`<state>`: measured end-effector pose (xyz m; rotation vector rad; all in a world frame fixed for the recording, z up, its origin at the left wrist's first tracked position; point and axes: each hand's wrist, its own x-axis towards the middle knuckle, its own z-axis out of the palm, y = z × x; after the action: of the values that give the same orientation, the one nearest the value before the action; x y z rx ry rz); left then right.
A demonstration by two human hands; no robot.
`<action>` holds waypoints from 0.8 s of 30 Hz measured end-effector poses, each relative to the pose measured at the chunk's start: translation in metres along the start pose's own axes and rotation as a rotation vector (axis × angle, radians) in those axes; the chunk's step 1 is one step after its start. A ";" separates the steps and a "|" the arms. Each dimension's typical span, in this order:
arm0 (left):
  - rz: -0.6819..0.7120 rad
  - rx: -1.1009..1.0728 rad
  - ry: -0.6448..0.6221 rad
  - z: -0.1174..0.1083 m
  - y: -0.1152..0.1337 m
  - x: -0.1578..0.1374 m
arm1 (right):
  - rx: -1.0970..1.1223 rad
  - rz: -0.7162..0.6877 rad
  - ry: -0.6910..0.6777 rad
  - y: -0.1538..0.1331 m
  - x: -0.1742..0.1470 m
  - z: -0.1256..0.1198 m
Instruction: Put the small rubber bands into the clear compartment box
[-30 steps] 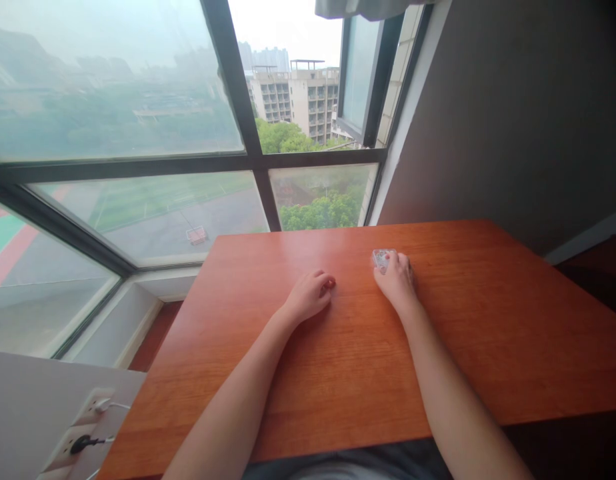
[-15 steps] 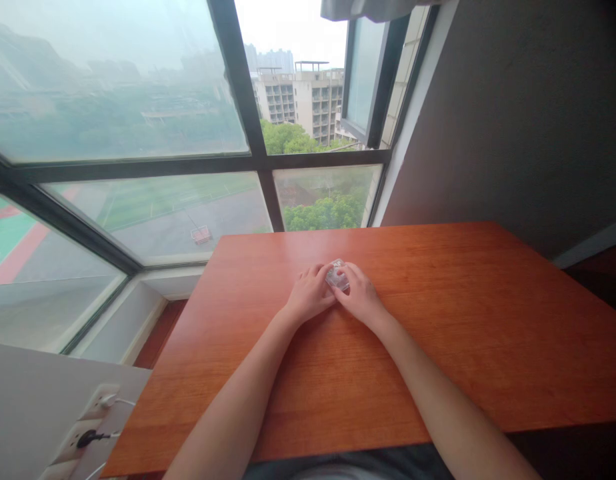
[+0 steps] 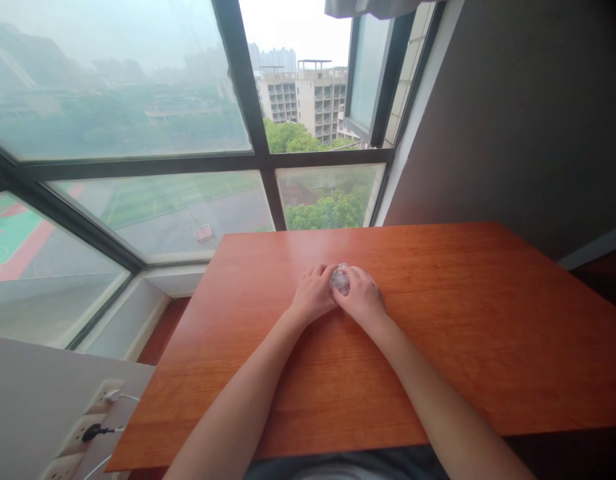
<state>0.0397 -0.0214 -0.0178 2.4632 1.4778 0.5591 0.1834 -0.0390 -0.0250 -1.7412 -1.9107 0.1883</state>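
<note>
Between my two hands, over the middle of the wooden table [image 3: 468, 320], is a small clear plastic box [image 3: 340, 281] with something whitish showing inside. What it contains is too small to make out. My left hand [image 3: 314, 292] grips the box from the left, its fingers curled along that side. From the right, my right hand [image 3: 361, 293] wraps round it, thumb on the near side and fingers over the far side. The hands cover the box's left and right sides, and the thumbs nearly meet at its near edge.
Beyond the table's far edge stands a dark-framed window [image 3: 268, 160] with one pane [image 3: 371, 73] swung outward. A dark wall [image 3: 513, 120] rises on the right. At lower left, wall sockets [image 3: 91, 427] hold plugs with cables beside the table's left edge.
The fingers of my right hand have closed further round the clear box, and it appears slightly turned. The whole view has shifted a little.
</note>
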 end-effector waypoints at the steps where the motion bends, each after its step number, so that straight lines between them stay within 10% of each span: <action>1: -0.003 -0.006 0.002 0.000 0.001 0.000 | -0.014 0.001 -0.010 -0.001 0.000 -0.003; 24: 0.068 -0.267 0.059 0.004 -0.004 0.002 | -0.072 -0.031 -0.039 0.000 0.005 -0.020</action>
<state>0.0394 -0.0181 -0.0228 2.3126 1.2502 0.7926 0.1932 -0.0396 -0.0070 -1.7660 -1.9936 0.1448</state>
